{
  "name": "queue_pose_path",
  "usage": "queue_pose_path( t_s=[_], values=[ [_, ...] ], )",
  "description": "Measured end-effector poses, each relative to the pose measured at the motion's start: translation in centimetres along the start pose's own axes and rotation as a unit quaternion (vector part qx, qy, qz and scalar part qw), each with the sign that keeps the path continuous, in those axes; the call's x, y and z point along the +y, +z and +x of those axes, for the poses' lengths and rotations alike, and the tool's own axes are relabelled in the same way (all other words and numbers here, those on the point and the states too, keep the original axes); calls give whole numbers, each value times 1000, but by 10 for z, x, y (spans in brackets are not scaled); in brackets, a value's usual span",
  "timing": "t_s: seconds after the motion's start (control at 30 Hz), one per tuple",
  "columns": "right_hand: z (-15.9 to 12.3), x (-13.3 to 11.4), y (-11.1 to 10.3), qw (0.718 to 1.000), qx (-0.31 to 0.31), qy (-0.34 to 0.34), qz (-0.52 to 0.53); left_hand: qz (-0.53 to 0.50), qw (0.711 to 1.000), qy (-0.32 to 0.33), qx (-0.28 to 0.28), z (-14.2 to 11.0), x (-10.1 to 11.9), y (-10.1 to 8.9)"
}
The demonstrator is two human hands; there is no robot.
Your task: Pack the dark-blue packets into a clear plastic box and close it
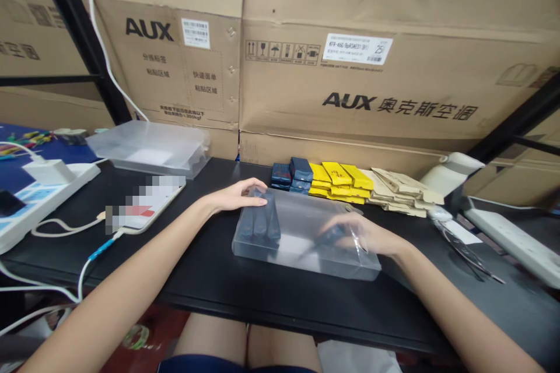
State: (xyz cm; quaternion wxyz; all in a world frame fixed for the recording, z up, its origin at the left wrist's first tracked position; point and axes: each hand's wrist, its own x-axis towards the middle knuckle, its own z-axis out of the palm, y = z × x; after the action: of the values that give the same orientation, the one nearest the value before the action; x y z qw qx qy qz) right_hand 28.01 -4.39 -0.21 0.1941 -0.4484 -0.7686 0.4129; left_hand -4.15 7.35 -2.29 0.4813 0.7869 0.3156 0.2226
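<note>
A clear plastic box lies on the black desk in front of me. Several dark blue packets stand side by side at its left end. My left hand reaches over the box's back left corner, thumb and fingers closed around the packets' top ends. Inside the right half of the box, my right hand is blurred by motion. Its fingers are closed on another dark blue packet; part of that packet is hidden.
Behind the box are stacked dark blue packets, yellow packets and beige packets. A white bottle and glasses are at right. Left are a phone, power strip and another clear box. Cardboard boxes stand behind.
</note>
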Motion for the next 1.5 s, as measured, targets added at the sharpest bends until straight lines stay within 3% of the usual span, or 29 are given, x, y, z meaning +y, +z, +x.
queue_pose_path(
  t_s=[0.1, 0.43, 0.67, 0.93, 1.23, 1.5],
  values=[
    [-3, -3, -1, 999, -32, 13, -2, 0, 1000, 2, -6, 0, 0, 1],
    [-4, -1, 1, 999, -45, 19, 21, -27, 999, 12, -16, 2, -3, 4],
    [2, -16, 15, 998, -59, 2, 32, -27, 999, 8, -42, 0, 7, 16],
    [12, -21, 39, 999, 19, -10, 43, -36, 998, 27, -37, 3, 10, 27],
    [13, -10, 37, 996, 85, -6, -30, -31, 998, 24, -38, 0, 14, 26],
    [15, 1, 38, 992, 114, -32, -54, -107, 994, 11, -5, 3, 15, 30]
  ],
)
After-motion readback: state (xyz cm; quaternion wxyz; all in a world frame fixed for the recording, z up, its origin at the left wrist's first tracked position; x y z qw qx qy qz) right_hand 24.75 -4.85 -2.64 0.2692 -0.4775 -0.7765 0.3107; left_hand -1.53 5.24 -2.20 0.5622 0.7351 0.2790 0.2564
